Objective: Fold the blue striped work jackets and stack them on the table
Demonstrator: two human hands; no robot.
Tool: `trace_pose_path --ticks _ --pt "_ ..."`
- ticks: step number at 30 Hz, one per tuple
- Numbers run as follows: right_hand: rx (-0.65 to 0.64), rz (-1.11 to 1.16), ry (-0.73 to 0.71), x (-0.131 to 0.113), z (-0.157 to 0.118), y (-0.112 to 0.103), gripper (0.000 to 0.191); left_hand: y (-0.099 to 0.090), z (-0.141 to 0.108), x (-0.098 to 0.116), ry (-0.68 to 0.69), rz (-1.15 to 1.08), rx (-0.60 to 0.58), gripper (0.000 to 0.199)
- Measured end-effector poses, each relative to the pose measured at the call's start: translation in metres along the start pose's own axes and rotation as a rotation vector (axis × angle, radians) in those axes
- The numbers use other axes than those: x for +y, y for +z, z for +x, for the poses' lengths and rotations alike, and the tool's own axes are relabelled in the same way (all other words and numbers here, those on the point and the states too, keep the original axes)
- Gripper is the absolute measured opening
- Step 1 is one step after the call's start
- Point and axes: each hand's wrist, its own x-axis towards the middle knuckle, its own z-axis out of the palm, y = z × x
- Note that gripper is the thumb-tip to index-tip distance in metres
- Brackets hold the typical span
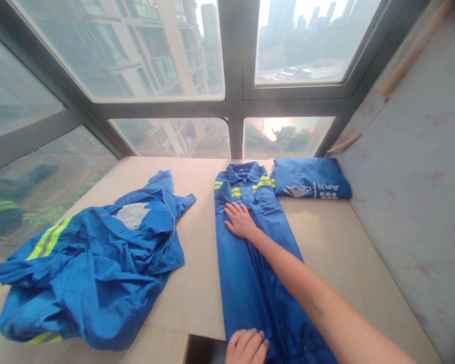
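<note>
**Right hand (pixel 240 222) flat on a long blue garment (pixel 233 283)**

I have the blue garment in the middle of the pale tabletop (pixel 197 298), laid out in a narrow strip, its collar (pixel 243 172) toward the windows (pixel 163 50) and its lower part running out of view toward me. Yellow-green bands cross its chest. My right hand lies just below them, palm down, fingers spread, grasping nothing. My left hand (pixel 247 347) rests at the near part of the strip with fingers curled; from here I can't tell whether it pinches the cloth.

Just beside the collar end, on the right, I see a folded blue bundle (pixel 307 174) with white lettering. Well apart to the left, a crumpled blue garment (pixel 98 288) sprawls with a whitish patch showing. A patterned wall (pixel 413 192) bounds the right side.
</note>
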Motion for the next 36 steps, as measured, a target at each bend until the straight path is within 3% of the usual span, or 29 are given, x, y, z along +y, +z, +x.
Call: trace_pose_path --ticks 3,7,11,14,18,21,24,27,30,33,36 --pt "0.029 0.049 -0.005 0.002 0.005 -0.009 0.049 -0.021 0.02 -0.012 0.101 -0.046 -0.133 0.033" --pt "0.096 0.111 0.006 -0.007 0.001 -0.029 0.041 -0.043 0.046 -0.02 0.179 -0.101 -0.405 0.039" --pt "0.129 0.126 0.035 -0.017 -0.033 -0.039 0.038 -0.051 0.051 -0.014 0.105 -0.111 -0.47 0.048" --pt "0.19 0.22 0.119 -0.018 -0.09 -0.038 0.036 -0.049 0.049 -0.007 0.077 -0.069 -0.466 0.05" --pt "0.281 0.397 0.253 -0.017 -0.196 -0.039 0.037 -0.045 0.053 -0.002 0.038 -0.023 -0.488 0.049" --pt "0.32 0.355 0.324 -0.02 -0.271 -0.046 0.034 -0.045 0.061 -0.003 0.029 -0.085 -0.519 0.043" --pt "0.291 0.234 0.294 -0.028 -0.32 -0.051 0.037 -0.05 0.066 -0.01 0.018 -0.187 -0.561 0.041" --pt "0.204 0.111 0.205 -0.037 -0.339 -0.049 0.042 -0.056 0.068 -0.016 -0.022 -0.279 -0.547 0.034" --pt "0.14 0.013 0.176 -0.042 -0.34 -0.044 0.042 -0.061 0.068 -0.017 -0.045 -0.341 -0.473 0.026" --pt "0.118 -0.029 0.179 -0.043 -0.339 -0.041 0.042 -0.061 0.063 -0.014 0.059 -0.313 -0.417 0.025" --pt "0.12 -0.031 0.177 -0.043 -0.339 -0.041 0.043 -0.06 0.059 -0.01 0.191 -0.203 -0.456 0.025"
